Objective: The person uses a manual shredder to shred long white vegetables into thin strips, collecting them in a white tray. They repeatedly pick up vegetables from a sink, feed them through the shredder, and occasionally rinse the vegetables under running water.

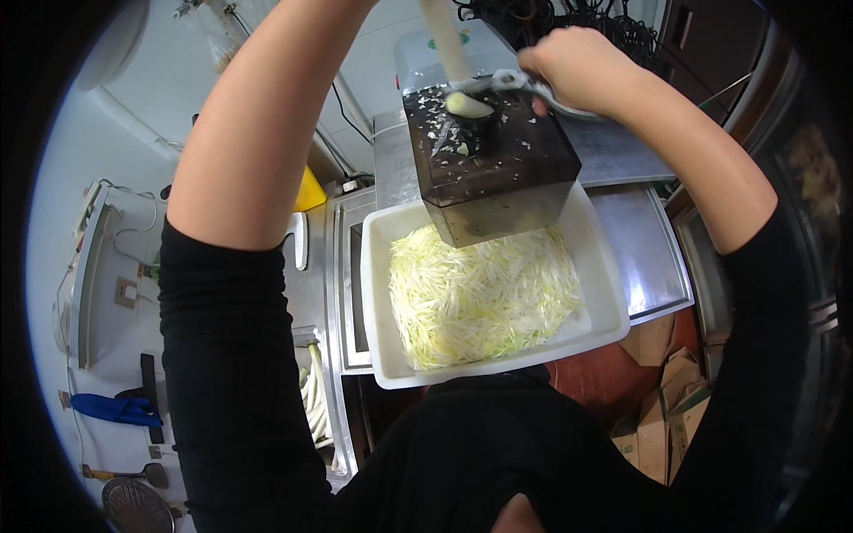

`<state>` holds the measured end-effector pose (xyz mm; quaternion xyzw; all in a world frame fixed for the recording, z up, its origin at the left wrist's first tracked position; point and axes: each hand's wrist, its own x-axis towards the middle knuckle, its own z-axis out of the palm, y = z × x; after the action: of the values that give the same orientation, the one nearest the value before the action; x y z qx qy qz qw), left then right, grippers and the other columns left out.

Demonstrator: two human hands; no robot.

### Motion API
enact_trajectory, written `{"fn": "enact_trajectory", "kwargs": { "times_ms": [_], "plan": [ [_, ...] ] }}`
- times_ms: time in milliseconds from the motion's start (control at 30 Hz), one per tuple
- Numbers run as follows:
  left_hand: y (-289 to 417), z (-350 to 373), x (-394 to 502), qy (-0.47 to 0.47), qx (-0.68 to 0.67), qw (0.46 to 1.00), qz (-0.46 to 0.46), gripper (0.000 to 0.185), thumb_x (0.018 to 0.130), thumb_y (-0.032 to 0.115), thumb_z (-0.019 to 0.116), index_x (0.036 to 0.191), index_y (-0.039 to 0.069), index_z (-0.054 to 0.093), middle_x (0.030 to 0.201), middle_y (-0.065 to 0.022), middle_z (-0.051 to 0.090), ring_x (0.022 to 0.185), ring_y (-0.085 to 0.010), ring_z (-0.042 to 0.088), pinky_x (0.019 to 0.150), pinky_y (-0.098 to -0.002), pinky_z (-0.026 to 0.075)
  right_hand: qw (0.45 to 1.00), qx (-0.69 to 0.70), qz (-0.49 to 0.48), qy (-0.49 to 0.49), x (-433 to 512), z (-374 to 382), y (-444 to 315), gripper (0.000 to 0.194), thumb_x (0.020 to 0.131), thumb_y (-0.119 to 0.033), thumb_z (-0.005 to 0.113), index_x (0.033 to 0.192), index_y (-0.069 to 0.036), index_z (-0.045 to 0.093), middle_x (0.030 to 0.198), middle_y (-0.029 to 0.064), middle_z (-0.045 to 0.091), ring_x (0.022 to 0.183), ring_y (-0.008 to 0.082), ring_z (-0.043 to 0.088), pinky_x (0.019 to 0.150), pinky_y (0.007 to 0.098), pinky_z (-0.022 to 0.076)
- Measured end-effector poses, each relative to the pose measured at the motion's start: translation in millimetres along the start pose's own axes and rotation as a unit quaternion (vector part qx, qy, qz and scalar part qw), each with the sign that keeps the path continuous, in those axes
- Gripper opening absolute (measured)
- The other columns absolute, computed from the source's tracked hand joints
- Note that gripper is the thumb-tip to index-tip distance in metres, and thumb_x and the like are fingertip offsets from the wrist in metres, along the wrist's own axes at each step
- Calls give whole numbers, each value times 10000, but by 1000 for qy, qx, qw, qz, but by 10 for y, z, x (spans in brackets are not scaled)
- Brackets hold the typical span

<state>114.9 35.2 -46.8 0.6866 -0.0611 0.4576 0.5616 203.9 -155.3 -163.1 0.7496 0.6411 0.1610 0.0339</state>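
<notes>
My left hand is out of view above the top edge; only the forearm shows. Near it, a long pale stalk (445, 40), blurred and probably scallion, hangs down from the top edge. My right hand (573, 70) is closed around a blurred grey tool (510, 80), whose kind I cannot tell, above a vegetable-cutting machine (493, 156). On the machine's dark top, a short pale stalk piece (468, 105) sits at the round feed opening, among scattered white bits. Below the outlet stands a white plastic tub (610, 293) holding pale green and white shreds (480, 300).
The machine stands on a steel counter (393, 160). Whole pale stalks (316, 400) lie in a steel sink at left. A yellow object (310, 190) is behind my left arm. Flattened cardboard boxes (656, 426) lie at lower right. Dark cables (620, 33) hang behind my right hand.
</notes>
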Motion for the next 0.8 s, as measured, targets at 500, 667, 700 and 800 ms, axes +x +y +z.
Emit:
{"fn": "enact_trajectory", "kwargs": {
  "times_ms": [500,667,700,800],
  "plan": [
    [-516,95,-566,69,-20,997,-32,240,1057,302,594,991,86,509,610,40,373,460,-101,369,441,-275,331,1000,12,18,18,-25,-199,-53,688,603,-483,920,1076,-34,703,898,161,731,949,394,702,818,485,555],
    [-759,-365,-643,-18,-71,996,-52,339,1059,407,589,1046,71,550,677,-1,459,574,-135,489,542,-298,426,999,-12,-31,-3,-133,-74,94,416,643,-325,896,924,-67,733,762,142,711,843,373,712,744,480,559],
    [-806,-445,-658,-4,-69,996,-52,372,1059,440,574,1051,68,562,726,-17,497,646,-150,513,613,-315,446,999,-19,-32,24,-208,-104,125,369,625,-291,886,894,-83,744,748,134,710,827,367,714,726,481,556],
    [-865,-552,-719,26,-17,999,-35,465,1060,524,528,1037,65,605,881,-64,594,848,-194,559,816,-366,472,999,28,15,18,-290,-296,311,736,514,-495,928,1071,-83,680,972,133,714,1001,379,682,807,494,533]
  ]
}}
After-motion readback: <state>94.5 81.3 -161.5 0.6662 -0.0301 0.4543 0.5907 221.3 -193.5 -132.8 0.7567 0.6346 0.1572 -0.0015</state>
